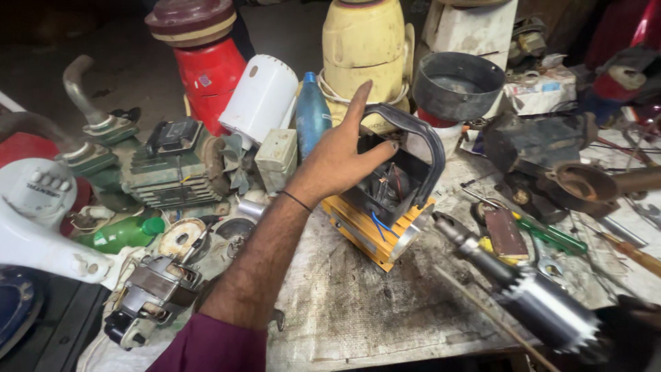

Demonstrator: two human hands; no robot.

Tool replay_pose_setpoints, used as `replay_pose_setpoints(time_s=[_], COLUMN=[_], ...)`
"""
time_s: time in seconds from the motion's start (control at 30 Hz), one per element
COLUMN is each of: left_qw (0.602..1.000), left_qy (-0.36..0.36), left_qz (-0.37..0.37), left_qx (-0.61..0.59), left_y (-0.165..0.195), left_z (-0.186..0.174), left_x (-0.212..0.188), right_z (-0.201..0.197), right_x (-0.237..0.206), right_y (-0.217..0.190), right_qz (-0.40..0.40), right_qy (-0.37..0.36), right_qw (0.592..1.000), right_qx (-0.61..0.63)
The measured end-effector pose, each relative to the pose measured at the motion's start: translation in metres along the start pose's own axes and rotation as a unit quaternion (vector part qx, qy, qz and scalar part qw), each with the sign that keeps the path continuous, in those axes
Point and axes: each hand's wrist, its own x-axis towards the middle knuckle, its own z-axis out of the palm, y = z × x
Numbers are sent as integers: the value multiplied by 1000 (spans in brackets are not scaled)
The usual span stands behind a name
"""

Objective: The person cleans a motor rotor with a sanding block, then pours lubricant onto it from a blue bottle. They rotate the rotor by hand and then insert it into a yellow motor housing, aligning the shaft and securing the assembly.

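Observation:
My left hand (342, 155) reaches from the lower left, in a maroon sleeve with a thin black wristband. It rests against a small machine (375, 220) with a yellow finned base and a black housing. The index finger points straight up beside the curved black handle (423, 141). The thumb lies on the housing under that handle, and the other fingers are hidden behind the hand. At the bottom right corner my right hand (630, 324) is dark and blurred. It holds a shiny metal rotor (533, 296) with a toothed ring, its shaft pointing up and left over the bench.
The worn bench top (358, 303) is crowded. At the left are a green motor (169, 172), a white appliance casing (34, 213), a green bottle (124, 234) and a small motor core (155, 289). Behind stand a red and a cream grinder body, a blue bottle (312, 114) and a dark bowl (458, 86). Screwdrivers and a vice lie at the right.

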Motion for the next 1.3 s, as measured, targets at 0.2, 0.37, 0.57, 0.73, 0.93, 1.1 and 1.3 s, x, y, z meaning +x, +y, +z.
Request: replay_pose_setpoints(time_s=[0.2,0.37,0.57,0.73,0.93,1.1,1.3], left_qw=[994,977,975,974,976,975,976], left_qy=[10,26,17,25,29,19,22], left_qz=[-56,-83,-87,-75,-71,-82,-74], left_qx=[97,193,204,214,203,204,205], left_y=[20,34,30,25,23,23,24], left_z=[0,10,10,13,11,11,9], left_x=[0,-5,-6,-6,-8,-6,-8], right_z=[-8,5,19,26,27,33,32], right_x=[2,7,-1,8,29,23,21], right_y=[6,-11,-52,-73,-98,-118,-119], right_qz=[-45,-33,80,100,161,106,110], right_qy=[-46,-42,47,49,-19,55,68], right_qw=[997,997,995,994,986,985,986], right_qx=[-45,-63,-34,8,-47,-123,-101])
